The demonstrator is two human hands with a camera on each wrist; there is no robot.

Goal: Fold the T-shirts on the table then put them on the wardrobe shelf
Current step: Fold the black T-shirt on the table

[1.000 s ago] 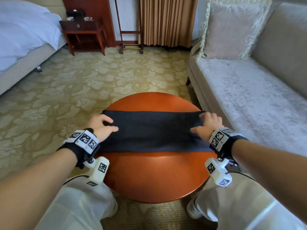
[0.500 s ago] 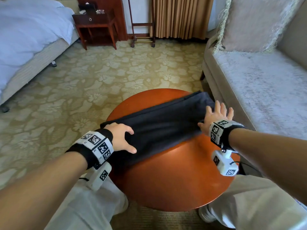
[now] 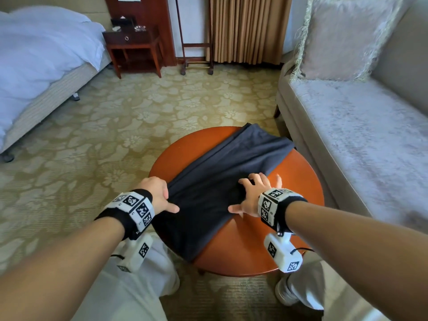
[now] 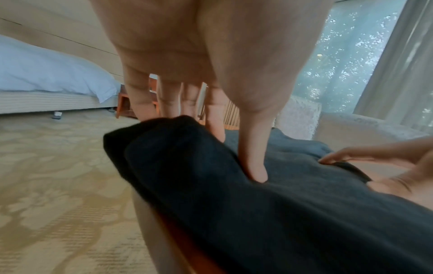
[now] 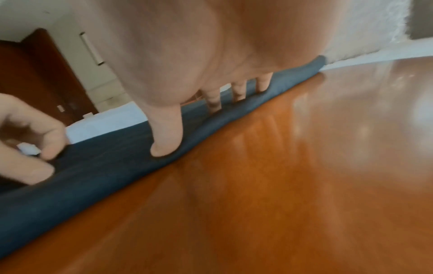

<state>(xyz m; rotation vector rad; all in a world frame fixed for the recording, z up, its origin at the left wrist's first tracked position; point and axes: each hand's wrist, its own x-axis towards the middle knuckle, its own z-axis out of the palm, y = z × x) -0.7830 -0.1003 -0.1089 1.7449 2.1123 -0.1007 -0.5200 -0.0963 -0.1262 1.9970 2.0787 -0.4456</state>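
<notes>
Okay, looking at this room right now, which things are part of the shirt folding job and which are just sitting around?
Part of the job: T-shirt, table, left hand, right hand.

Just around: bed, nightstand, sofa, cushion, curtain, carpet.

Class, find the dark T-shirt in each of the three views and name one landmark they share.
Head: dark T-shirt lies diagonally across the round table, centre.
Left wrist: fills the lower right.
Right wrist: a band from lower left to upper right.
Shared landmark: the white bed.
</notes>
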